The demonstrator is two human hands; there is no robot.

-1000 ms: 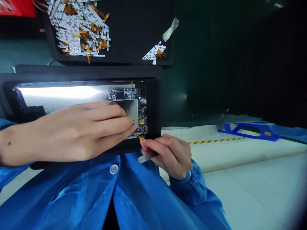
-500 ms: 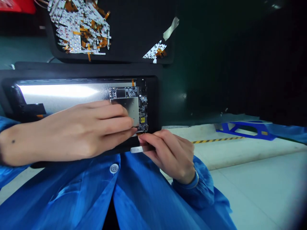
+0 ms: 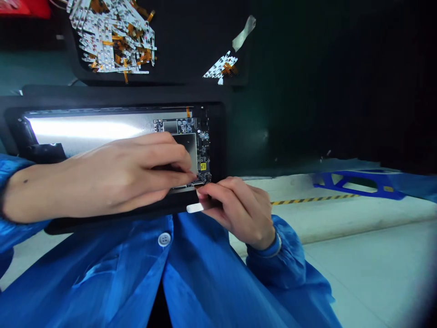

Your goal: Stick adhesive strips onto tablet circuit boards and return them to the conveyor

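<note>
A black-framed tablet panel (image 3: 102,127) lies with its silver metal back facing up, and a green-black circuit board (image 3: 203,155) sits at its right end. A square metal shield (image 3: 188,146) on the board is partly covered by my left hand (image 3: 123,175), whose fingertips touch the board's lower edge. What they pinch, if anything, is hidden. My right hand (image 3: 239,209) is shut on a white plastic tool (image 3: 195,208), with its fingertips just below that same edge.
Above the panel, a black tray (image 3: 191,41) holds a heap of silver strips with orange flex cables (image 3: 112,38) and a smaller bunch (image 3: 221,66). A strip of tape (image 3: 244,32) lies on it. At right are a blue stand (image 3: 358,184) and yellow-black floor tape (image 3: 314,199).
The whole scene has drifted slightly upward in view. My right hand has moved up to the board's lower edge, and my left fingers have curled in closer there.
</note>
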